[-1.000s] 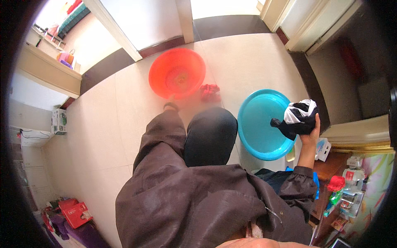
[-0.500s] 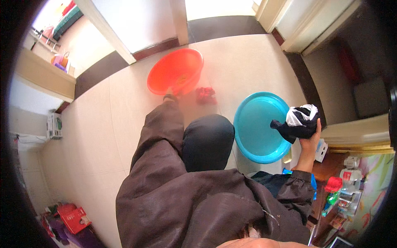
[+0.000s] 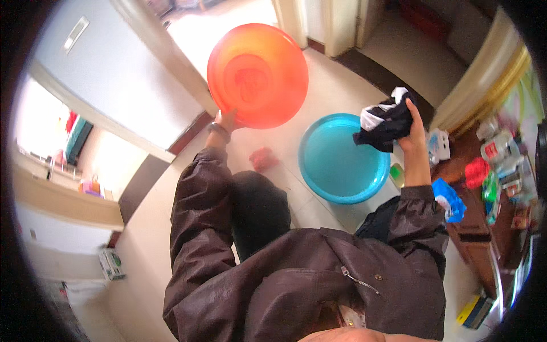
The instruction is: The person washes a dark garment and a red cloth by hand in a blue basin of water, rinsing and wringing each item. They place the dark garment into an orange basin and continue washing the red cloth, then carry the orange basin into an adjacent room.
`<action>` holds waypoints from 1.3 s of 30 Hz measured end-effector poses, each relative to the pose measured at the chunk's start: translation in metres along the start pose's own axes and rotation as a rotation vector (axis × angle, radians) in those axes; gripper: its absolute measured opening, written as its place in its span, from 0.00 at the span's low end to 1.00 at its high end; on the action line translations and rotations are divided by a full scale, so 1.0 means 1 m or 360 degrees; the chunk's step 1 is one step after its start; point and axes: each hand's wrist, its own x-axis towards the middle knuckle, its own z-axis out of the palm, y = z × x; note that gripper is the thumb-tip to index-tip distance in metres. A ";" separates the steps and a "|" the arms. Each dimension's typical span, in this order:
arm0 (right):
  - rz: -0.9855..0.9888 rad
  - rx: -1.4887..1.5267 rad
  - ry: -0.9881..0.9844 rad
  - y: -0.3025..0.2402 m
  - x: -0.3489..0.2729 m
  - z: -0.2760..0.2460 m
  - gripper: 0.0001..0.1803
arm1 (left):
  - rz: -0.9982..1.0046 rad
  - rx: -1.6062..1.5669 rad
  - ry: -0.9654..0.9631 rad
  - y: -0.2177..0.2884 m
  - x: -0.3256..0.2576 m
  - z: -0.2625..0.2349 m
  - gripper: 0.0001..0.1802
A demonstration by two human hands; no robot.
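Observation:
My left hand (image 3: 227,121) grips the near rim of an orange-red plastic basin (image 3: 290,74), which is held up off the floor and tilted so its round face shows. My right hand (image 3: 416,134) is closed around a bunched black-and-white cloth (image 3: 390,122), held over the right rim of a round blue basin (image 3: 307,179). The blue basin rests on the floor in front of me and seems to contain water. A small crumpled red piece (image 3: 263,159), perhaps cloth or netting, lies on the floor between my left arm and the blue basin.
At the right stands a brown wooden cabinet (image 3: 473,251) with bottles and small items on it. A blue packet (image 3: 449,200) is near my right sleeve, with a greenish container (image 3: 397,174) beside the blue basin. Door frames and a white door (image 3: 97,51) border the far side.
The orange-red basin has risen from the floor and tipped up in my left hand. My right hand has shifted left and slightly up with the cloth. The whole view has turned.

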 end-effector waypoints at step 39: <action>-0.0150 -0.0236 0.0264 -0.023 -0.024 -0.009 0.22 | 0.0493 0.1456 0.0082 0.097 -0.077 0.187 0.44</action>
